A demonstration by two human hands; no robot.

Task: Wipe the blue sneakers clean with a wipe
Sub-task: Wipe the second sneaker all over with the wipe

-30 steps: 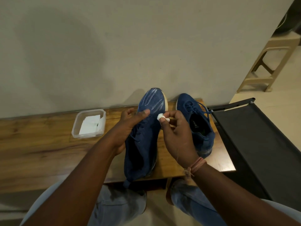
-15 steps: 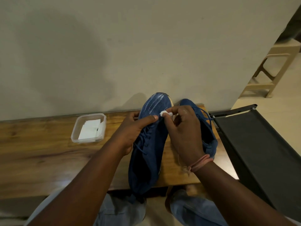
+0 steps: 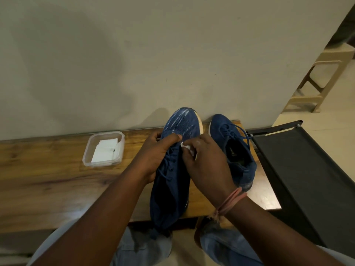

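Gripped by left hand round its near side: left sneaker, thumb laid across laces. Pinched in right hand, fingers curled: small white wipe, pressed against same sneaker's upper just behind knit toe. Long axis running away from body, toe toward wall, heel overhanging near edge of wooden bench. Second sneaker flat just right, toe likewise toward wall, opening up. Clear plastic tub of folded wipes left, well apart. No legible branding or writing anywhere.
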